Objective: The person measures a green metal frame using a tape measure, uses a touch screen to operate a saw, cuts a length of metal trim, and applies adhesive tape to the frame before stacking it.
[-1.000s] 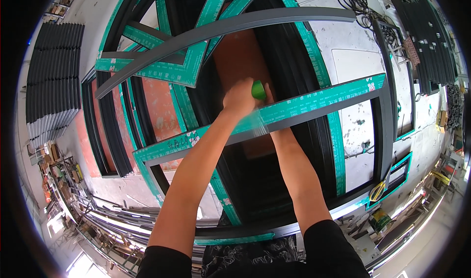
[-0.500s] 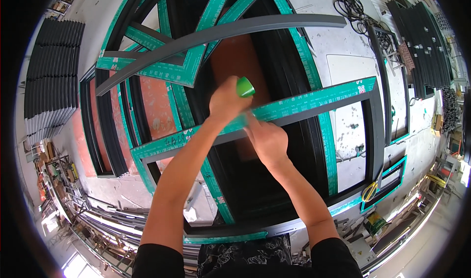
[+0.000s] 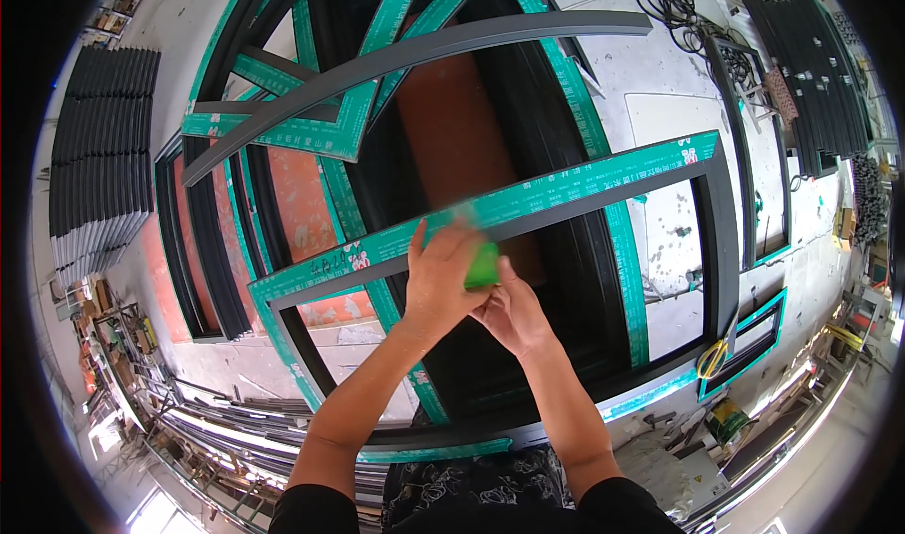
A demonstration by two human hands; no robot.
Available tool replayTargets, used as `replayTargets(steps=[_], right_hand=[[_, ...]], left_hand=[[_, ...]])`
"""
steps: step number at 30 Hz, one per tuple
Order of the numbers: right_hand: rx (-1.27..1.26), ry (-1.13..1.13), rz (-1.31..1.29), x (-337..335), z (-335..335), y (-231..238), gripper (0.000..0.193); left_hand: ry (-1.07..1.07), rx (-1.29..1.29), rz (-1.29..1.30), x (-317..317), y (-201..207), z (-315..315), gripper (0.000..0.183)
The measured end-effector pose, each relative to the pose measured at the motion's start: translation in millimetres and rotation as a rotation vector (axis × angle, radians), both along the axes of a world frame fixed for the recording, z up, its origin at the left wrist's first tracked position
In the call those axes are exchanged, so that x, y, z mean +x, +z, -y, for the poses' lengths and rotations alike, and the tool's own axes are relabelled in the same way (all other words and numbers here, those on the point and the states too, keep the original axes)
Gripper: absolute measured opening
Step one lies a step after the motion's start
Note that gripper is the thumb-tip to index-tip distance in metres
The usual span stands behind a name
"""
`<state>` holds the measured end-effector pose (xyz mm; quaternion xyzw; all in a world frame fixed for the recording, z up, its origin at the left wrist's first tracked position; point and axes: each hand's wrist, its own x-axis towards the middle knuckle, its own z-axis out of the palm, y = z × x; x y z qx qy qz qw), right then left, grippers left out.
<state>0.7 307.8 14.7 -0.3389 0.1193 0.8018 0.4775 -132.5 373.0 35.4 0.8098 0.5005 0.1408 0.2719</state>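
A bright green object (image 3: pixel 484 266) shows at the centre of the frame. The frame bar (image 3: pixel 566 199) beside it is dark grey under teal tape printed white. A rust-orange panel (image 3: pixel 452 138) lies upper centre.

The person is wearing short black sleeves that are ending above the elbows, leaving both forearms bare down to the left hand (image 3: pixel 441 284) and right hand (image 3: pixel 514 312), over dark white-patterned trousers.

One head-worn fisheye view looks steeply down, close above the frame (image 3: pixel 528 204).
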Motion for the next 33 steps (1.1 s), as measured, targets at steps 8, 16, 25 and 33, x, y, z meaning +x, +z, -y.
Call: replayTargets(steps=[8,16,25,33], right_hand=[[-0.278,-0.341,-0.205,-10,26,-82,0.028],[0.488,-0.053,-0.698,0,-122,-234,0.032],[-0.114,0.079,0.258,27,-2,-125,0.035],[0.194,0.107,0.196,6,7,-51,0.062]], left_hand=[[0.059,-0.075,0.32,-31,-24,-70,0.022],[-0.126,-0.22,-0.053,-2,-101,-137,0.055],[0.057,-0.25,0.263,-16,16,-63,0.051],[0.041,0.04,0.204,-3,-2,47,0.046]])
